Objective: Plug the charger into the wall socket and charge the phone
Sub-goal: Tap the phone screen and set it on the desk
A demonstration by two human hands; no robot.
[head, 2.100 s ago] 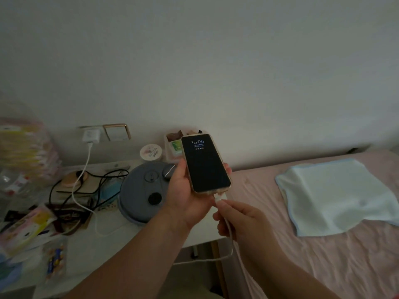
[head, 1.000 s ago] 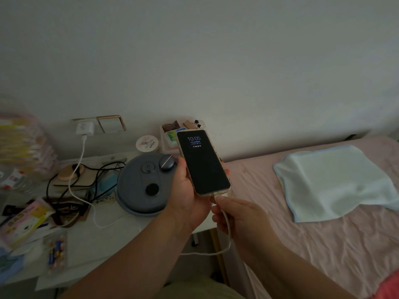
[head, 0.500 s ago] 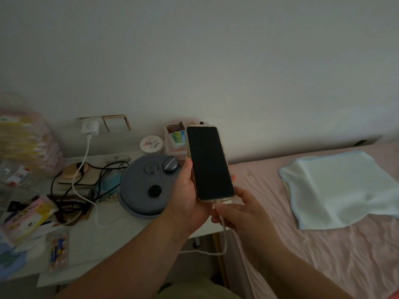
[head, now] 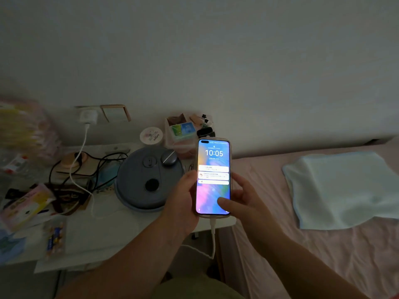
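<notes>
The phone point(head: 212, 167) is upright in front of me, its screen lit in bright colours and showing 10:05. My left hand point(head: 180, 201) grips its left edge. My right hand point(head: 241, 203) holds its right side, thumb resting on the lower screen. A white cable point(head: 212, 234) is plugged into the phone's bottom and hangs down in a loop. The white charger point(head: 88, 116) sits in the wall socket point(head: 79, 108) at the left, its cable point(head: 78, 152) running down over the table.
A cluttered white table point(head: 112, 229) holds a round grey device point(head: 146, 178), black wires point(head: 95, 167), snack packets point(head: 28, 201) and a small box of items point(head: 183, 130). A bed with pink sheet point(head: 323, 255) and a folded pale blue towel point(head: 345, 188) lies to the right.
The phone screen has lit up from black to a colourful lock screen. My right hand has left the cable plug and moved up onto the phone's right side.
</notes>
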